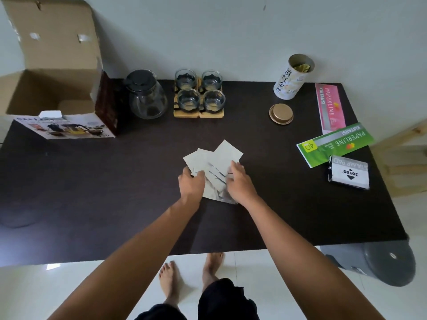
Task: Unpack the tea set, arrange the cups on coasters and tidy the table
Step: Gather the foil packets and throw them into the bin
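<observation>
Head view shows the unpacking largely finished, judging by how things lie. Four glass cups stand in a two-by-two block in the upper middle of the frame, each on one of four wooden coasters pushed together, so the arranging step looks done. One glass teapot with a dark lid stands just left of them. One cardboard box sits open at the upper left, flap raised against the wall; a pale insert shows inside it, though I cannot tell what else it holds.

What seems left is the tidying. At the centre of the dark counter lies a loose fan of white paper sheets, several overlapping, their exact number not countable. The left hand pinches the near-left edge of the sheets, its fingers curled over them. The right hand rests on the right side of the pile with fingers bent onto the paper, apparently gathering it.

At the right of the frame remain one open tin canister, its one gold lid lying apart beside it, two receipt books, one pink and one green, and one stamp pad. One grey bin stands on the floor at lower right.
</observation>
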